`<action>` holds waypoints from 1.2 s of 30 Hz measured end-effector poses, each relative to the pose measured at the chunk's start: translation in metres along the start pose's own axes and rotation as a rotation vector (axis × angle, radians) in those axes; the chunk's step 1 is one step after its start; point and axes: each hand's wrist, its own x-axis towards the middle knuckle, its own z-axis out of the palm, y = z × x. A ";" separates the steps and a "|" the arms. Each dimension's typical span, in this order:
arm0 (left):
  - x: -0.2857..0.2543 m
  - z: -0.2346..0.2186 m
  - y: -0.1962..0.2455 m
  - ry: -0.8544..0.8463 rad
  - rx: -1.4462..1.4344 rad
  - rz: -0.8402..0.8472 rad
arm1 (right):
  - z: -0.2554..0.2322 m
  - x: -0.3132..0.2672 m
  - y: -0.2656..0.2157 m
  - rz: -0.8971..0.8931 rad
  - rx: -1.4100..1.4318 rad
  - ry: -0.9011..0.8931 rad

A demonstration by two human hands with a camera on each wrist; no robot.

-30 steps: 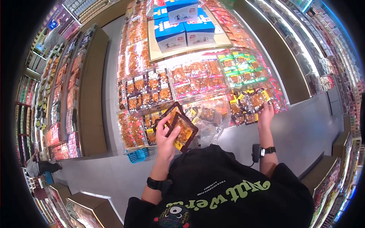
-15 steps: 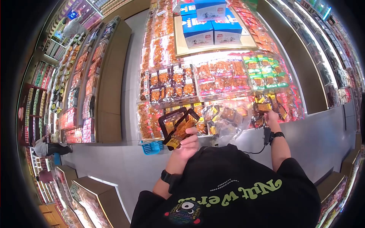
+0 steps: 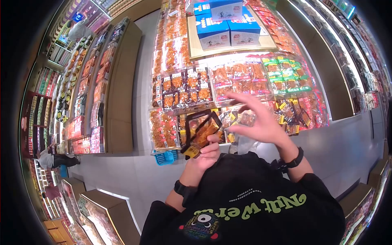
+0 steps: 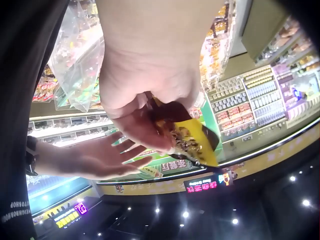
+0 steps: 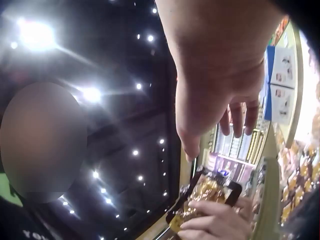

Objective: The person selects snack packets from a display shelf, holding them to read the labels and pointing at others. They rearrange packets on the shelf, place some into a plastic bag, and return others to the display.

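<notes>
My left hand (image 3: 206,157) grips snack packets (image 3: 199,136) with dark borders, clear windows and a yellow label, fanned so that two edges show. The thumb lies across their front. In the left wrist view the yellow-and-brown end of a packet (image 4: 192,140) sticks out past the curled fingers. My right hand (image 3: 263,124) hovers above the display, fingers spread and nothing in it, to the right of the packets. From the right wrist, this hand (image 5: 220,85) hangs over the packet (image 5: 207,192) held by the other hand. Below it lies a crumpled clear plastic bag (image 3: 249,148), partly hidden.
Snack packets lie in rows on the lit display, among them green packets (image 3: 286,73) and dark packets (image 3: 185,83). Blue boxes (image 3: 213,34) are stacked at the back. A blue basket (image 3: 165,157) sits near the front left corner. Shelving (image 3: 118,90) runs along the left aisle.
My right hand has let go of a packet on the display's right side and moved left, toward the packets in my left hand. The left hand keeps its hold.
</notes>
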 end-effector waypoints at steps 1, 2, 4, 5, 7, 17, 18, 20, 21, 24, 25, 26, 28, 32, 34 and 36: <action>-0.001 -0.003 0.003 0.030 0.083 0.018 | 0.015 0.006 -0.004 -0.014 0.036 -0.057; -0.004 -0.002 0.005 0.023 0.088 0.018 | 0.024 0.008 -0.004 -0.029 0.073 -0.117; -0.008 0.008 0.008 0.119 0.140 0.131 | 0.030 0.003 0.000 -0.096 0.119 -0.073; -0.011 0.020 0.006 0.159 0.184 0.159 | 0.032 0.000 0.002 -0.151 0.170 -0.033; -0.015 0.029 0.006 0.124 0.256 0.143 | 0.032 -0.006 0.006 -0.224 0.200 -0.022; -0.009 0.042 -0.019 -0.007 0.505 0.163 | 0.009 -0.008 -0.018 -0.344 0.451 0.173; -0.009 0.052 -0.027 -0.015 0.502 0.173 | 0.004 -0.009 -0.016 -0.346 0.453 0.160; -0.007 0.065 -0.037 0.046 0.493 0.146 | -0.002 -0.011 -0.014 -0.139 0.527 0.097; -0.005 0.055 -0.032 -0.120 0.469 0.103 | -0.003 -0.009 -0.014 -0.174 0.496 0.089; -0.015 0.056 -0.027 0.205 0.553 0.238 | -0.005 -0.005 -0.016 -0.180 0.513 0.129; -0.012 0.060 -0.030 0.201 0.554 0.242 | -0.006 -0.005 -0.016 -0.183 0.512 0.125; -0.007 0.066 -0.034 0.319 0.718 0.397 | -0.006 -0.007 -0.016 -0.083 0.526 0.188; -0.001 0.077 -0.041 0.564 1.039 0.713 | -0.008 -0.012 -0.009 0.017 0.540 0.250; -0.011 0.059 -0.025 0.457 1.271 0.958 | -0.015 -0.022 0.014 0.093 0.793 0.222; -0.014 0.060 -0.025 0.455 1.255 0.967 | -0.012 -0.021 0.008 0.295 0.801 0.284; -0.013 0.062 -0.028 0.488 1.206 1.002 | -0.007 -0.022 0.007 0.349 0.798 0.331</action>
